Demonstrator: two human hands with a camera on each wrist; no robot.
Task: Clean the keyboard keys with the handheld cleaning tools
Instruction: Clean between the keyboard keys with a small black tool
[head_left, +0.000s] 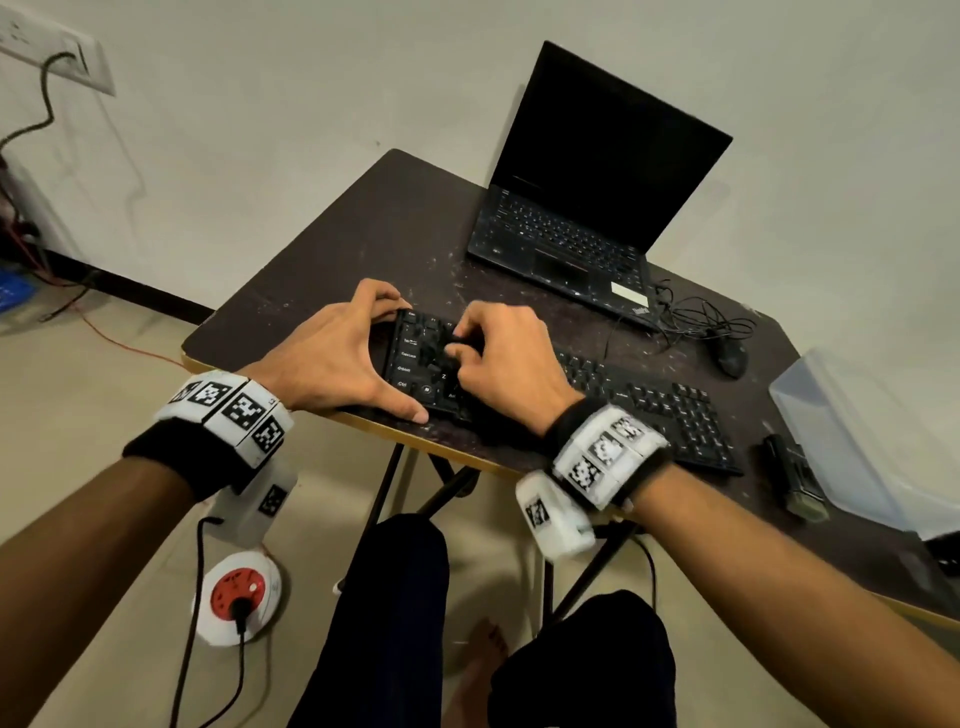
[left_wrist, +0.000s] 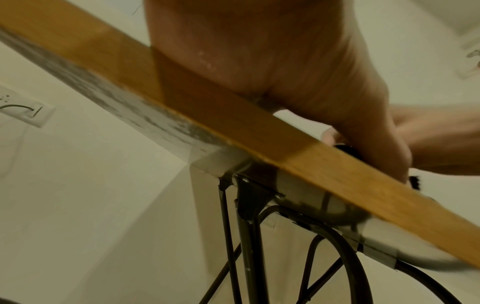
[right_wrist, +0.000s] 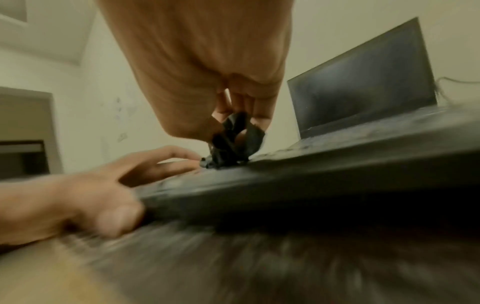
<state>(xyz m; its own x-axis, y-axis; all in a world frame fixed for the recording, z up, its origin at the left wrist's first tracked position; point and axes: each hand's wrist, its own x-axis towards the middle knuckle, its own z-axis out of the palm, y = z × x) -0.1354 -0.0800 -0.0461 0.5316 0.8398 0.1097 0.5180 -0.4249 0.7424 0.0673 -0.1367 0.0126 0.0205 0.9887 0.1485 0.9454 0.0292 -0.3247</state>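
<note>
A black keyboard (head_left: 649, 405) lies across the near part of the dark table (head_left: 363, 234). My left hand (head_left: 332, 353) holds its left end, thumb against the front edge and fingers curled over the far corner. My right hand (head_left: 509, 358) hovers over the left-side keys and pinches a small black cleaning tool (head_left: 460, 340) between thumb and fingertips. In the right wrist view the black tool (right_wrist: 231, 144) touches the keys of the keyboard (right_wrist: 311, 170), close to my left hand's fingers (right_wrist: 166, 156). The left wrist view shows only my left hand's palm (left_wrist: 285, 61) above the table's wooden edge (left_wrist: 233, 123).
An open black laptop (head_left: 587, 208) stands behind the keyboard, with a wired mouse (head_left: 731, 358) and tangled cable to its right. A clear plastic box (head_left: 852, 431) and a dark oblong object (head_left: 792, 475) sit at the right end. A round power socket (head_left: 239, 597) lies on the floor.
</note>
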